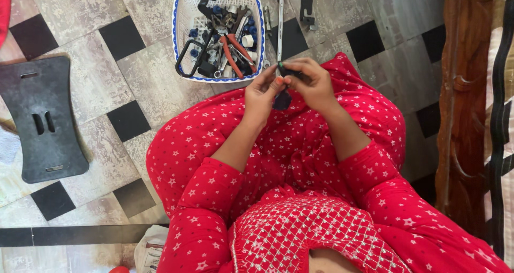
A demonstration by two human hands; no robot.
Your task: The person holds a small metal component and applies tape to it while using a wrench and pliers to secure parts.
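Note:
I sit on the floor in red star-print clothes, both hands raised over my lap. My left hand [262,93] and my right hand [313,83] meet on a small dark object [282,99] that hangs between the fingers. A dark thin part [292,73] sticks out at the top, pinched by the fingertips of both hands. What the object is stays unclear, since fingers cover most of it.
A white basket with a blue rim [179,16] stands just beyond my hands, full of pliers, wrenches and other tools. A long spanner [280,21] and a black metal piece [306,5] lie beside it. A dark flat board [40,118] lies left; carved wooden furniture [463,101] stands right.

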